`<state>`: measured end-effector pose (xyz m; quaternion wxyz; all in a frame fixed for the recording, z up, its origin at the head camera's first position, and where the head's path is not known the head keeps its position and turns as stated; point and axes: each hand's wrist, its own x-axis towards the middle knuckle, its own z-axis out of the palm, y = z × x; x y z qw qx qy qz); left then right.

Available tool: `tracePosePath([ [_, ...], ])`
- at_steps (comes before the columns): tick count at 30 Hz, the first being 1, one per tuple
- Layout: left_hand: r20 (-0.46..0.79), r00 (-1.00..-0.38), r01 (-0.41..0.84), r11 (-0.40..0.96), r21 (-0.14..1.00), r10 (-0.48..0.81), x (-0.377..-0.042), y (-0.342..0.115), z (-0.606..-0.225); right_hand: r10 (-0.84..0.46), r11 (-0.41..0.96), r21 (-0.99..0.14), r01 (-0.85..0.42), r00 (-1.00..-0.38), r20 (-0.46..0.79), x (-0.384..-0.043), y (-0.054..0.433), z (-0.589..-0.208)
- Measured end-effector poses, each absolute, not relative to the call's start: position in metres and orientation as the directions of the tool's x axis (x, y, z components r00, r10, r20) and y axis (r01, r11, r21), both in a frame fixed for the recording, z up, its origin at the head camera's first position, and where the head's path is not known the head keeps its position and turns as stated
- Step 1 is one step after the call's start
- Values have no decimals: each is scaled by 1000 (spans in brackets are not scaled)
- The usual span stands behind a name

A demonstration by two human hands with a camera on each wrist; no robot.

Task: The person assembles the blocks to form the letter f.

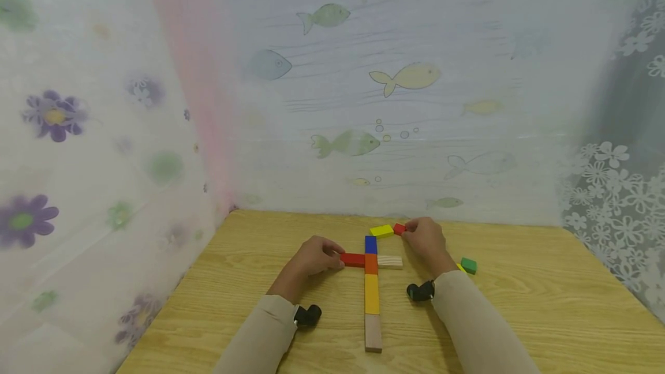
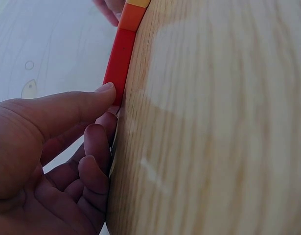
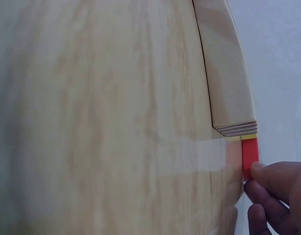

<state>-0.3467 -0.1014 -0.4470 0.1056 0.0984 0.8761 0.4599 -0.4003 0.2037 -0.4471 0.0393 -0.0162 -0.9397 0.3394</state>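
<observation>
My left hand [image 1: 318, 255] pinches the outer end of a long red block [image 1: 353, 260], thumb on top, as the left wrist view shows. That block meets an orange block [image 1: 371, 264] in an upright row with a blue block [image 1: 370, 245], a yellow-orange block [image 1: 372, 294] and a plain wood block [image 1: 373, 332]. Opposite the red one, a pale wood block [image 1: 389, 261] sticks out to the right. Farther back, my right hand [image 1: 427, 241] pinches a small red block [image 3: 250, 157] between thumb and fingers. A yellow block [image 1: 381, 231] lies at its left side.
Right of my right wrist lie a green block [image 1: 469, 265] and a yellow one [image 1: 460, 268], partly hidden by the arm. A fish-patterned curtain [image 1: 405, 178] hangs behind the wooden table [image 1: 234, 281], with a flowered curtain [image 1: 104, 189] at the left.
</observation>
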Motion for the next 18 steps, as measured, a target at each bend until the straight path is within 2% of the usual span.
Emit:
tracePosePath([
  [18,-101,-961,65,566,822,257,-347,-100,-446,58,769,-639,2,-996,66,-400,205,-447],
])
